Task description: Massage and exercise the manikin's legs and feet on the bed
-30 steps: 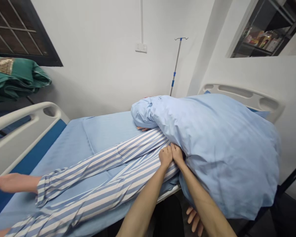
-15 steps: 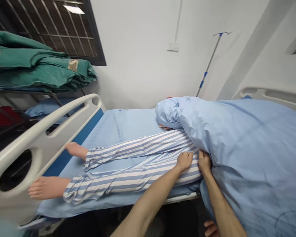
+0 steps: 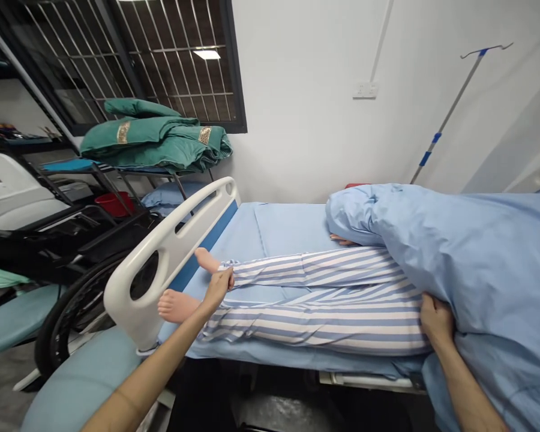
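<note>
Left hand (image 3: 219, 288), striped trousers (image 3: 315, 322) between, right hand (image 3: 436, 321)

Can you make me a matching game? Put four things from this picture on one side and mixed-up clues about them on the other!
Things:
1. left hand
2. drip stand
3. right hand
4. green bundle

Clues:
A. at the edge of the blue quilt
B. piled up in front of the barred window
C. near the foot end of the striped trousers
D. thin and hooked at the top

Right pairs: 1-C, 2-D, 3-A, 4-B.
</note>
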{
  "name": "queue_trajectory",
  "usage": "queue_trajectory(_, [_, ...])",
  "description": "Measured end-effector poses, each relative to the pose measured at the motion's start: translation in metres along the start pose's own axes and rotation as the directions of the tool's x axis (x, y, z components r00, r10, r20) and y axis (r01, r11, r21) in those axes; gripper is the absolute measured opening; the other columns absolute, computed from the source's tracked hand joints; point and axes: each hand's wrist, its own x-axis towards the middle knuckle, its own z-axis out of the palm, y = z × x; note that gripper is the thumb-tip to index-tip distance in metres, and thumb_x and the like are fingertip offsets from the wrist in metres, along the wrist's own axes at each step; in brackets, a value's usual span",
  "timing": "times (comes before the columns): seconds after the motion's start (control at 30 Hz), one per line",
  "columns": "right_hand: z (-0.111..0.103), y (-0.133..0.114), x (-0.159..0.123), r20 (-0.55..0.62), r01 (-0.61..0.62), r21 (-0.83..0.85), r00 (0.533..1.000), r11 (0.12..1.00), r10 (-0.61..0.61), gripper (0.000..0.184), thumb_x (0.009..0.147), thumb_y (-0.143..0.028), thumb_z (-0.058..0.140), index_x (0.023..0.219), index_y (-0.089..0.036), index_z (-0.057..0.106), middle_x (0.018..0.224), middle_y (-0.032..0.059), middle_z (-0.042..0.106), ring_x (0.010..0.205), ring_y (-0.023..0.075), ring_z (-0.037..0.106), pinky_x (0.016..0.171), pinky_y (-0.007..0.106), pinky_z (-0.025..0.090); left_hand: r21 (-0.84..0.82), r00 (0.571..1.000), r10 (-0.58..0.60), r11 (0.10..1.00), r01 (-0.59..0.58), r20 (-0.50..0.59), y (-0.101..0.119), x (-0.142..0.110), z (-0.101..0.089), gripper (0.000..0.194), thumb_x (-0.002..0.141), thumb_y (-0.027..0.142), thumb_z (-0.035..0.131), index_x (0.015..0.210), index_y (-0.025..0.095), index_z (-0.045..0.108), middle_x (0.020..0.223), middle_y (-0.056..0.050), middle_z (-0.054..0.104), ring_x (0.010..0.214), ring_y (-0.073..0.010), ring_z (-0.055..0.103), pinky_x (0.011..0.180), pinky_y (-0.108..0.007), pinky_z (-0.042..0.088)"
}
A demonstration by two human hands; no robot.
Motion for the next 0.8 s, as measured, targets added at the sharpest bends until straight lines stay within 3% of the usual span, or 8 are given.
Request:
queue_trajectory(0.1, [-0.001, -0.003, 0.0, -0.011, -0.018, 0.005, 1.0, 1.0, 0.018, 0.031, 0.073, -0.041, 0.044, 0.046, -0.028, 0.052, 0.071, 0.0252, 0.067, 0.077, 0.0344, 0.061, 0.068, 0.044, 0.038, 0.094, 1.0, 0.016, 0.995, -0.016, 0.005, -0.025, -0.02, -0.008, 0.051, 0.093, 0.041, 0.028, 0.053, 0.021, 0.054, 0.05, -0.002, 0.056, 0.061, -0.0149, 0.051, 0.061, -0.025, 0.038])
queue_trajectory(0.23, [-0.004, -0.007, 0.001, -0.024, -0.024, -0.026, 0.999, 0.999, 0.024, 0.033, 0.07, -0.043, 0.045, 0.039, -0.031, 0.047, 0.062, 0.0216, 0.064, 0.065, 0.0344, 0.058, 0.063, 0.044, 0.037, 0.213, 0.998, 0.066, 0.975, -0.063, -0.007, -0.054, -0.044, 0.007, 0.038, 0.088, 0.036, 0.04, 0.057, 0.022, 0.058, 0.06, -0.005, 0.065, 0.067, -0.0178, 0.057, 0.066, -0.026, 0.039])
queue_trajectory(0.33, [-0.004, -0.016, -0.002, 0.085, 0.022, -0.132, 0.996, 0.991, -0.011, 0.033, 0.068, -0.045, 0.048, 0.04, -0.029, 0.052, 0.052, 0.0153, 0.059, 0.046, 0.0273, 0.045, 0.055, 0.04, 0.032, 0.419, 0.99, 0.131, 0.903, -0.095, -0.058, -0.073, -0.048, 0.023, 0.038, 0.09, 0.032, 0.04, 0.063, 0.02, 0.064, 0.073, -0.008, 0.072, 0.071, -0.0184, 0.063, 0.067, -0.027, 0.039])
queue_trajectory(0.43, [0.01, -0.04, -0.015, 0.146, 0.124, -0.267, 0.985, 0.956, -0.087, 0.032, 0.069, -0.046, 0.051, 0.043, -0.027, 0.056, 0.046, 0.0113, 0.054, 0.039, 0.0191, 0.032, 0.053, 0.036, 0.025, 0.558, 0.986, 0.154, 0.824, -0.097, -0.056, -0.082, -0.044, 0.032, 0.041, 0.093, 0.031, 0.038, 0.072, 0.02, 0.071, 0.078, -0.009, 0.074, 0.069, -0.0187, 0.065, 0.062, -0.026, 0.036])
queue_trajectory(0.57, [0.064, -0.105, -0.064, 0.206, 0.319, -0.179, 0.937, 0.931, -0.281, 0.039, 0.076, -0.053, 0.044, 0.054, -0.025, 0.059, 0.052, 0.0084, 0.056, 0.045, 0.018, 0.037, 0.056, 0.031, 0.024, 0.559, 0.99, 0.14, 0.824, -0.096, -0.035, -0.082, -0.039, 0.033, 0.042, 0.095, 0.031, 0.039, 0.075, 0.018, 0.073, 0.079, -0.009, 0.076, 0.07, -0.0184, 0.065, 0.062, -0.025, 0.036])
queue_trajectory(0.7, [0.138, -0.19, -0.151, 0.337, 0.451, 0.179, 0.807, 0.875, -0.485, 0.052, 0.085, -0.061, 0.035, 0.052, -0.023, 0.047, 0.05, 0.0037, 0.051, 0.051, 0.0158, 0.04, 0.057, 0.028, 0.026, 0.563, 0.99, 0.136, 0.822, -0.086, -0.047, -0.077, -0.041, 0.032, 0.042, 0.096, 0.03, 0.039, 0.074, 0.018, 0.073, 0.079, -0.01, 0.075, 0.069, -0.0196, 0.066, 0.062, -0.026, 0.037])
queue_trajectory(0.8, [0.181, -0.256, -0.221, 0.423, 0.419, 0.407, 0.701, 0.812, -0.574, 0.052, 0.091, -0.057, 0.033, 0.052, -0.023, 0.039, 0.048, -0.0006, 0.044, 0.05, 0.0135, 0.037, 0.056, 0.028, 0.025, 0.581, 0.993, 0.113, 0.81, -0.082, -0.018, -0.074, -0.043, 0.03, 0.041, 0.096, 0.03, 0.039, 0.079, 0.018, 0.075, 0.082, -0.012, 0.075, 0.073, -0.0212, 0.068, 0.062, -0.027, 0.039])
